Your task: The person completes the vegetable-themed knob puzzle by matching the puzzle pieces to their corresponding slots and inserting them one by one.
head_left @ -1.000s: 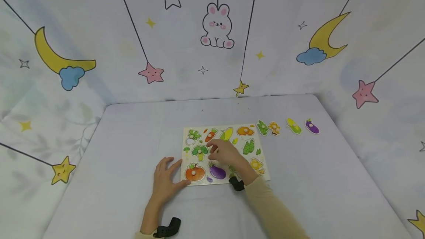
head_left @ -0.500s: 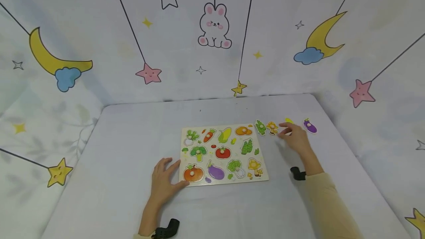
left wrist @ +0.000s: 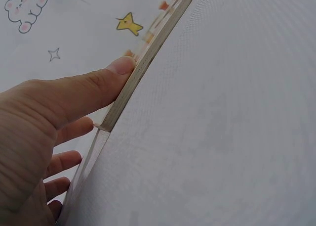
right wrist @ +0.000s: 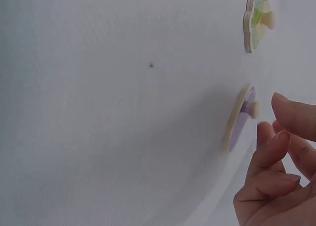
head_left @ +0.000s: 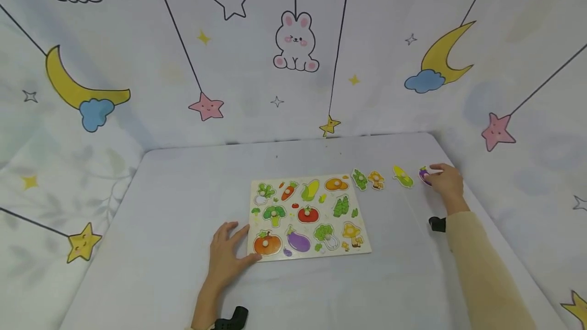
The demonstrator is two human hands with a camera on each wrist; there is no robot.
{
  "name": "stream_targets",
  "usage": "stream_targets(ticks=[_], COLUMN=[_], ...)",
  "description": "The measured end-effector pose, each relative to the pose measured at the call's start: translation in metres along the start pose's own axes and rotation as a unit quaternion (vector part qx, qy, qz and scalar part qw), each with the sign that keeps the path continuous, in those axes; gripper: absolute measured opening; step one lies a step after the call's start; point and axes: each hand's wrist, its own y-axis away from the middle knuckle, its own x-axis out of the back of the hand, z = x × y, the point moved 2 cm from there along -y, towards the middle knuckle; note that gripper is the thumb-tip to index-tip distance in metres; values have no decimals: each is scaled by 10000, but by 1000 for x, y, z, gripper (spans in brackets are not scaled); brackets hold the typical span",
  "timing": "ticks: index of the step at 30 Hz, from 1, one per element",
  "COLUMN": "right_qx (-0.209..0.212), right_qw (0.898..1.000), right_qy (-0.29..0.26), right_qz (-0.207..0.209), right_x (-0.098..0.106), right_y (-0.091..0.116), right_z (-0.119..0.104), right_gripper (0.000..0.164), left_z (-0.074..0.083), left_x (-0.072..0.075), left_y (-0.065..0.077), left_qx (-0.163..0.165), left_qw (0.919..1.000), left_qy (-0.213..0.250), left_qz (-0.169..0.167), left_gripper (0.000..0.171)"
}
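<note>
On the far left, a yellow smiling star (head_left: 84, 242) is printed on the white patterned cloth (head_left: 169, 116) hanging beside the white-covered tabletop (head_left: 156, 228). The left hand (head_left: 225, 256) has its fingers spread, thumb resting on the near left corner of a cream rectangular wooden board (head_left: 326, 212), forefinger at its left edge. From left to right the board shows a white-and-green radish (head_left: 264, 194), a green broccoli piece (head_left: 273, 215) and a round orange pumpkin piece (head_left: 267, 243); an orange carrot (head_left: 289, 191), a purple eggplant picture (head_left: 298, 241) and a round red tomato piece (head_left: 308, 214); a yellow corn picture (head_left: 311, 190) and a leafy green-and-white cabbage piece (head_left: 326, 237); then a green asparagus picture (head_left: 341, 207) and a yellow mushroom picture (head_left: 352, 233).

Just beside the board's far right corner lies a loose green asparagus piece (head_left: 359, 180), next to it a loose yellow mushroom piece (head_left: 376, 180), then a loose yellow corn piece (head_left: 403, 176). Farther right is a loose purple eggplant piece (head_left: 424, 175), on the tabletop under the right hand (head_left: 447, 182). Its fingers are bent, thumb and forefinger apart; the right wrist view shows them near the piece's pale round knob (right wrist: 253, 110), a gap between. A beige sleeve (head_left: 481, 269) covers that arm.
</note>
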Motion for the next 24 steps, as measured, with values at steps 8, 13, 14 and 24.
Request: stream_targets(ticks=[8, 13, 14, 24], right_qx=[-564, -695, -719, -438], right_qw=[9972, 9962, 9959, 9974], right_qy=[-418, -477, -510, -451], right_qz=[-245, -212, -213, -359], right_x=[-6, -9, -9, -8], right_y=[-11, -13, -12, -13], right_z=[6, 7, 7, 11], right_gripper=[49, 46, 46, 41], left_z=[3, 4, 4, 4], left_x=[0, 1, 1, 1], left_y=[0, 0, 0, 1], left_qx=[-78, -66, -66, -169], left_qw=[9998, 9998, 9998, 9995], left_qy=[99, 55, 54, -37], left_qz=[136, 153, 161, 249], left_gripper=[78, 77, 77, 77])
